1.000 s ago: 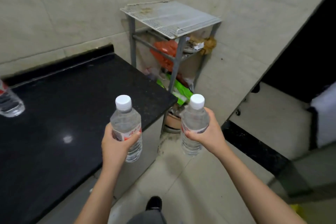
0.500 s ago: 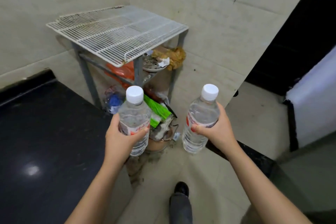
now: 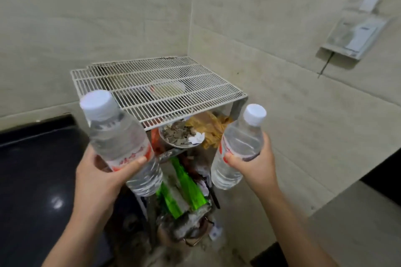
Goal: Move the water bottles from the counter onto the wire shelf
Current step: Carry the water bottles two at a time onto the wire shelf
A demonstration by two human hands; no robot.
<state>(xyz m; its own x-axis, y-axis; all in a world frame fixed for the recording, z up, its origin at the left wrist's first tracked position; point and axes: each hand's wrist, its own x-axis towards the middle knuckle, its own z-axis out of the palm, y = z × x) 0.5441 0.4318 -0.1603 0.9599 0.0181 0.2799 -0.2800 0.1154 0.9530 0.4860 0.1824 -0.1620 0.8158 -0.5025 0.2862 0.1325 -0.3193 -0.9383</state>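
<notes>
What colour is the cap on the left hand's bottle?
White cap, clearest in the head view.

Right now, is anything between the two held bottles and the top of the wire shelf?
Nothing visible. The left hand and right hand hold the left bottle and right bottle before the wire shelf; its top carries nothing, the dish lies beneath the grid.

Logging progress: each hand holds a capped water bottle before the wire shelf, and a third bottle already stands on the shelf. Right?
Not quite: the head view shows no bottle on the wire shelf yet. The rest holds: the left hand grips the left bottle, the right hand the right bottle, both capped, before the shelf.
</notes>
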